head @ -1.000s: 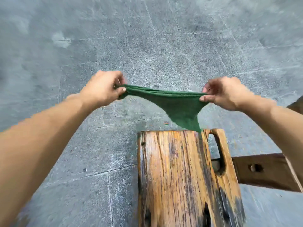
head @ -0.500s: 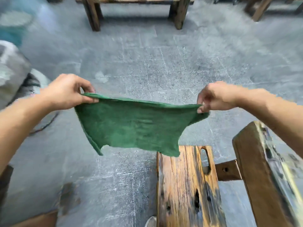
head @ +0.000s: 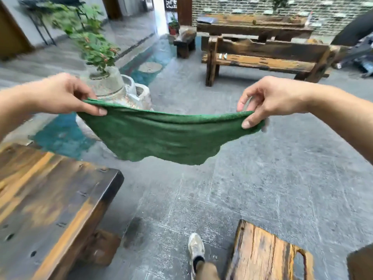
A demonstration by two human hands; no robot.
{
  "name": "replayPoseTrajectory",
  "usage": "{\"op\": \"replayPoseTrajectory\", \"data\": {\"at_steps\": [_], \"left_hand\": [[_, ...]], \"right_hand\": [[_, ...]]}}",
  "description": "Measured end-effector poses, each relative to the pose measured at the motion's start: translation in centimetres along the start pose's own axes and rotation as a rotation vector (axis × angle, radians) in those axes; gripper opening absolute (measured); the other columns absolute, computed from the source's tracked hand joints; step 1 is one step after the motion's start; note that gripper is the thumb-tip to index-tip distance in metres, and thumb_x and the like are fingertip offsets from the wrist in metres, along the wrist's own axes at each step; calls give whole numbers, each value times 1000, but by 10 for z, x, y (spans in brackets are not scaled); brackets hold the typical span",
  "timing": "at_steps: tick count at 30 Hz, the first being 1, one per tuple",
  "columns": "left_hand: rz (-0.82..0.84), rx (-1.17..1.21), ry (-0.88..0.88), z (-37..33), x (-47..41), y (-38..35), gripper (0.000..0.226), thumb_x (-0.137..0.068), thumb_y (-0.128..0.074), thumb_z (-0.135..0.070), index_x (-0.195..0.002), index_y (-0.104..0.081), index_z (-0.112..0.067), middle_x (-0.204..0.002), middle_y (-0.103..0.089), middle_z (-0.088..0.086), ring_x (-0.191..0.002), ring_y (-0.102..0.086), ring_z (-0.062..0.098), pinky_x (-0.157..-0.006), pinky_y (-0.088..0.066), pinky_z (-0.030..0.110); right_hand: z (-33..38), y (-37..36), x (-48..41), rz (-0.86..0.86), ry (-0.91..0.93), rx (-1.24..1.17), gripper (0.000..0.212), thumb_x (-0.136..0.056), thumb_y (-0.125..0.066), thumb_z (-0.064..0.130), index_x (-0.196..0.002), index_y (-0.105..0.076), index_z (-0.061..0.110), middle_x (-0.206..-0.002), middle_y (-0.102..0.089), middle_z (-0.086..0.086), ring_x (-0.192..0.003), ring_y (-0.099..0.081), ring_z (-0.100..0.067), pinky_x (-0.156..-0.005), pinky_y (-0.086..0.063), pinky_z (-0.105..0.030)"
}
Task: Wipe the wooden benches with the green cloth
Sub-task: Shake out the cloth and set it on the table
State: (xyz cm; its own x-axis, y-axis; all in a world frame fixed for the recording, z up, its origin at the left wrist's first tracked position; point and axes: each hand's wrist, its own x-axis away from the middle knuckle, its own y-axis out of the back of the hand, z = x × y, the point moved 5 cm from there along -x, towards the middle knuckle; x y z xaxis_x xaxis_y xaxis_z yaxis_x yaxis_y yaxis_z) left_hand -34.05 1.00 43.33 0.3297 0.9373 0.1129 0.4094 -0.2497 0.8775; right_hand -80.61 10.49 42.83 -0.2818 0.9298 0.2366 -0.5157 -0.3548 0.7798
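A green cloth hangs spread out in the air in front of me. My left hand pinches its left corner and my right hand pinches its right corner. The cloth sags in the middle above the stone floor. A wooden bench seat ends at the bottom right, below the cloth. Another wooden bench with a backrest stands far ahead on the right.
A dark wooden table fills the lower left. A potted plant in a stone pot stands behind my left hand beside a blue water channel. My shoe rests on grey paving. A long wooden table stands by the brick wall.
The view has tilted up from the floor to the courtyard. My hands have moved further apart and the cloth has opened from a bunched strip into a wide sheet.
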Motion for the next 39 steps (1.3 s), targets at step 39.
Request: {"op": "replayPoseTrajectory", "data": {"at_steps": [39], "left_hand": [[-616, 747, 1090, 443, 220, -71, 6, -79, -89, -18, -83, -85, -15, -75, -72, -2, -70, -53, 11, -70, -40, 28]], "right_hand": [[375, -325, -572, 625, 559, 554, 13, -82, -85, 3, -92, -76, 7, -86, -77, -10, -75, -63, -20, -71, -47, -28]]}}
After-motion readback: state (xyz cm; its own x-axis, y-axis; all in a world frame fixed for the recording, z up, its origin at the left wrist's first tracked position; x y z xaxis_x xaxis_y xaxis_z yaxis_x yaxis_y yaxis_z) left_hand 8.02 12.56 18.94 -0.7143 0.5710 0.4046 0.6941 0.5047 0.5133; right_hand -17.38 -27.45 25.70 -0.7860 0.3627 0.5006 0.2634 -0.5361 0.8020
